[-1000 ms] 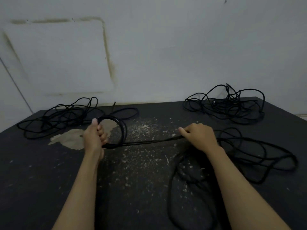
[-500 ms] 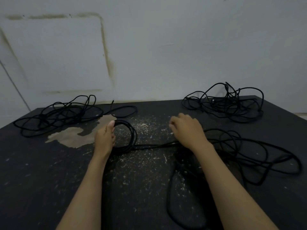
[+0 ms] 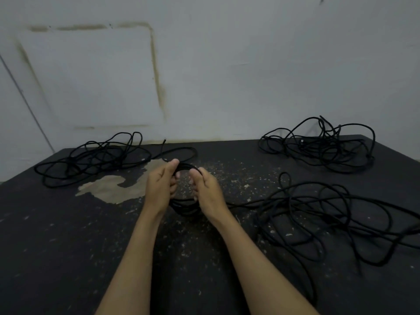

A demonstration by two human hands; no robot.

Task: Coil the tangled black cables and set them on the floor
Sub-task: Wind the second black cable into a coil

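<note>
Only the head camera here, looking down past two bare forearms at a dark surface that meets a pale, stained wall (image 3: 227, 64). It's not obvious whether that surface is the floor or a low tabletop, so call it the dark surface (image 3: 56, 246); it's speckled with pale debris and has a tan worn patch (image 3: 113, 187) left of center.

In the middle, both hands are on a small coil of black cable (image 3: 184, 206). The left hand (image 3: 160, 187) grips the coil's left side, thumb up over the top loop and fingers curled round the strands. The right hand (image 3: 208, 192) grips the right side the same way, thumb near the top and fingers wrapped inside the ring. The coil stands more or less upright between them, its bottom at or just above the surface; can't tell if it touches.

From the coil a single strand runs right into a loose tangle (image 3: 329, 214) sprawled on the near right. A second tangle (image 3: 318, 146) sits at the far right by the wall, and a third tangle (image 3: 91, 158) at the far left, both well apart from the hands.
</note>
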